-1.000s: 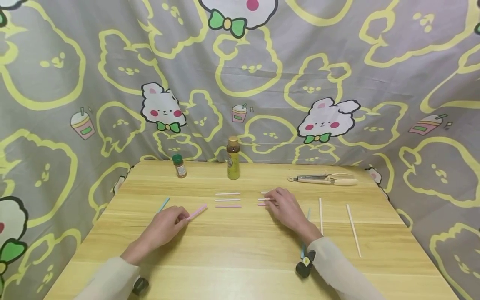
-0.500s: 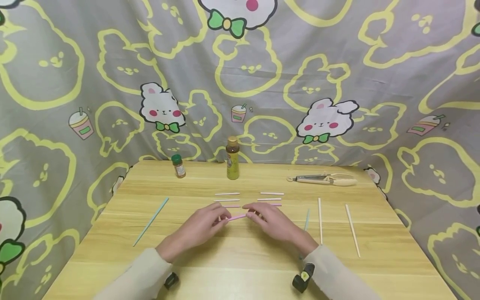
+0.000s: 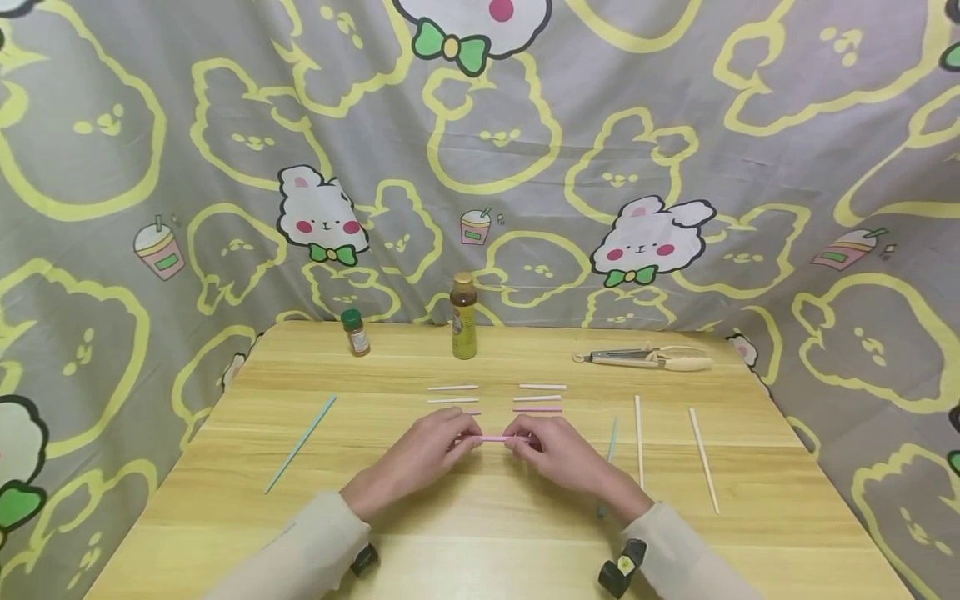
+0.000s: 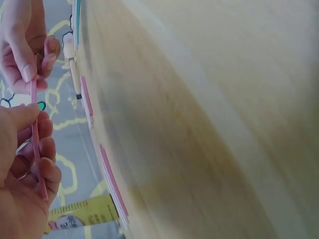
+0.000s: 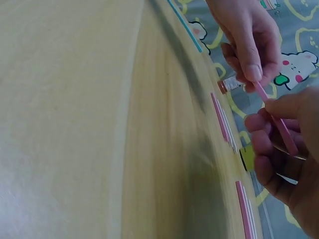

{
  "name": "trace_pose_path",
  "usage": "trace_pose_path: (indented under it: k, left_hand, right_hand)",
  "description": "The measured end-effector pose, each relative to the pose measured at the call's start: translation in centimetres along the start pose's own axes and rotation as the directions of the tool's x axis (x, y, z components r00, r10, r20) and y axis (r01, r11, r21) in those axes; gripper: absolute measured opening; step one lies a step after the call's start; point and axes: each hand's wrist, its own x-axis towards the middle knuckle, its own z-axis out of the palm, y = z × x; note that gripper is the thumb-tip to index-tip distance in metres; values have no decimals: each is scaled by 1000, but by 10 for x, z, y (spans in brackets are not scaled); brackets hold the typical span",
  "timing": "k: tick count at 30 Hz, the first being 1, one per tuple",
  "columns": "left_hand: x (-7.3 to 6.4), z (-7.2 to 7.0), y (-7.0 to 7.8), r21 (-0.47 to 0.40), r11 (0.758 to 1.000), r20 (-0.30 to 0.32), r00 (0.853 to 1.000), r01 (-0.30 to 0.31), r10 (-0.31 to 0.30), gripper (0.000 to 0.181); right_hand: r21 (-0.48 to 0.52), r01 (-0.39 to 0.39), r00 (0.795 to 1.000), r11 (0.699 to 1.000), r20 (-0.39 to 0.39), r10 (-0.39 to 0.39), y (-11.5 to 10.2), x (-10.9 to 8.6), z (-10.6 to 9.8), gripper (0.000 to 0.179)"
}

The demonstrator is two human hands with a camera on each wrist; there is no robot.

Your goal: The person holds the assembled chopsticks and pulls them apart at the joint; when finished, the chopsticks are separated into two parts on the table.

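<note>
Both hands meet over the middle of the wooden table (image 3: 480,533) and hold one short pink straw piece (image 3: 495,438) level between them. My left hand (image 3: 431,454) pinches its left end and my right hand (image 3: 551,450) pinches its right end. The wrist views show the same pink straw piece (image 4: 35,139) (image 5: 276,117) between thumbs and fingers of my left hand (image 4: 25,164) and my right hand (image 5: 284,149). Just beyond the hands lie two small rows of cut pieces (image 3: 453,387) (image 3: 543,387), white and pink.
A long teal straw (image 3: 300,443) lies at the left. At the right lie another teal straw (image 3: 609,454) and two white straws (image 3: 639,442) (image 3: 703,460). A green bottle (image 3: 463,317), a small jar (image 3: 356,332) and scissors (image 3: 645,360) stand along the far edge.
My left hand carried the pink piece from the left to the table's middle. My right hand left the cut pieces and took hold of its other end.
</note>
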Motion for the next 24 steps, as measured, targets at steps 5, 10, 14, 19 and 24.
trace_pose_path:
  k: [5, 10, 14, 19, 24]
  left_hand:
    - [1, 3, 2, -18, 1000, -9, 1000, -23, 22, 12]
    - [-1, 2, 2, -3, 998, -37, 998, -60, 60, 9]
    - [-3, -1, -8, 2, 993, -48, 992, -116, 116, 10]
    - [-14, -19, -41, -68, 997, -133, 990, 30, -39, 8]
    - [-20, -31, -63, -50, 995, -115, 989, 89, -95, 16]
  right_hand:
    - [-14, 30, 999, 999, -13, -30, 0, -2, 1, 19]
    - [-45, 67, 997, 997, -43, -69, 6, -6, 1, 18]
    - [-46, 82, 994, 996, -68, -85, 16, -13, -5, 17]
    - [-23, -4, 982, 1000, -188, 0, 33, -29, -28, 10]
    - [-64, -19, 975, 998, -223, 4, 44, -34, -42, 11]
